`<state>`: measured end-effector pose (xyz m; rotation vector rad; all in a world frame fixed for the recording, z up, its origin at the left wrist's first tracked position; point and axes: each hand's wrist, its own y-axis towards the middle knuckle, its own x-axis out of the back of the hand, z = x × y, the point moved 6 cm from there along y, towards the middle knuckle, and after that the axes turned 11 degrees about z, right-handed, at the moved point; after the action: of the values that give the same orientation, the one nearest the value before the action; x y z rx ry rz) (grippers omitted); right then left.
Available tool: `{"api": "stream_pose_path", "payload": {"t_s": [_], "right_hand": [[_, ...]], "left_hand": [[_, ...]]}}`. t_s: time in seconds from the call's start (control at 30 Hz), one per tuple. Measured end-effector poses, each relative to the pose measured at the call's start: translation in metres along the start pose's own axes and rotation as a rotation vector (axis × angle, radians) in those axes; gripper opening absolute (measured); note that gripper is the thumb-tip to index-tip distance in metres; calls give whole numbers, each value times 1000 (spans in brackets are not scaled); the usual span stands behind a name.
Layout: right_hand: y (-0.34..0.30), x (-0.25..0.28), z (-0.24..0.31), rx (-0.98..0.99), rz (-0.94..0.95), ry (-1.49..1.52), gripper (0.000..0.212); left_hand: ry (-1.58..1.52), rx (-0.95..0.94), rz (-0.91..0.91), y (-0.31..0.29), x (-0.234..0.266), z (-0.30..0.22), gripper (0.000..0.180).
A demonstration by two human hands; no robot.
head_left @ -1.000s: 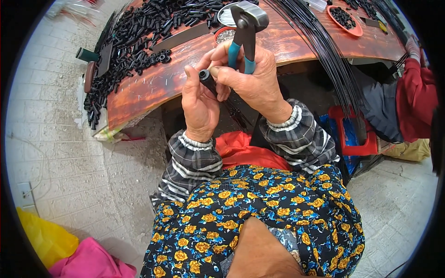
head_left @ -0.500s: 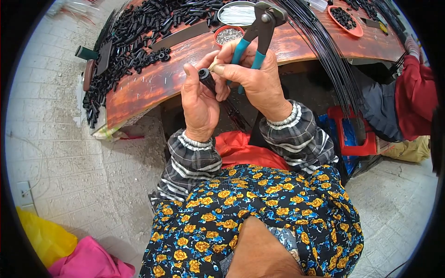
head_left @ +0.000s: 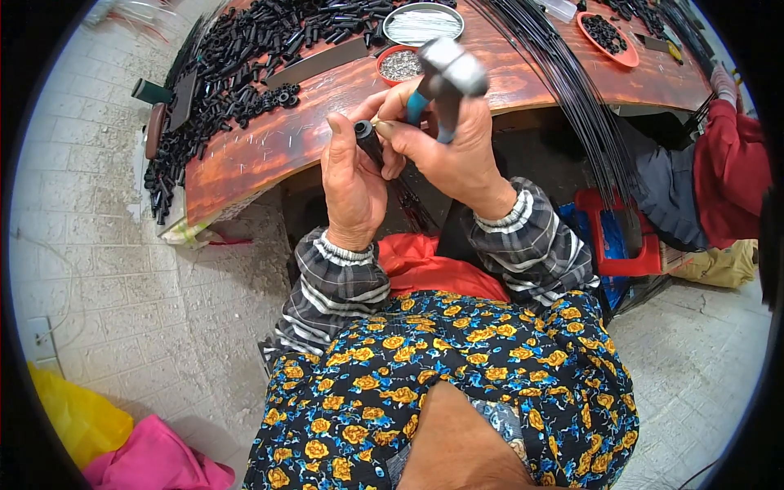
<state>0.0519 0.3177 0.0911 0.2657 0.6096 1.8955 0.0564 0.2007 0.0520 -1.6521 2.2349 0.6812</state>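
Head view: a short black plastic tube (head_left: 367, 137) is gripped in the closed left hand (head_left: 349, 184) above the table edge, while a teal-handled steel hammer (head_left: 441, 77) is clasped by the right hand (head_left: 445, 155), whose fingertips touch the tube.

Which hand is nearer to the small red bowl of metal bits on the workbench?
Right. The right hand, holding a tool, is just below the small red bowl; the left hand sits lower and further left.
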Motion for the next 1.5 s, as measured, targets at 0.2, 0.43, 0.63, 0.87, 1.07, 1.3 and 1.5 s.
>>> {"api": "stream_pose_path", "payload": {"t_s": [0.2,0.43,0.63,0.87,1.07,1.3,1.5], "right_hand": [[6,-7,24,316,219,-554,10],[13,8,6,-319,322,-577,15],[-2,3,3,-119,458,-1117,17],[11,-22,-6,-139,550,-1363,33],[12,-28,-5,-147,538,-1375,51],[13,-33,-1,-149,598,-1401,54],[11,-38,5,-141,615,-1420,45]], "left_hand": [[-53,-7,-102,-9,8,0,64],[-58,45,-1,-5,24,-11,66],[-67,83,2,-10,43,-24,70],[-8,148,-38,-17,58,-25,73],[-17,165,-93,-22,62,-26,71],[-31,146,-66,-25,63,-27,70],[-7,127,-39,-28,63,-29,72]]}}
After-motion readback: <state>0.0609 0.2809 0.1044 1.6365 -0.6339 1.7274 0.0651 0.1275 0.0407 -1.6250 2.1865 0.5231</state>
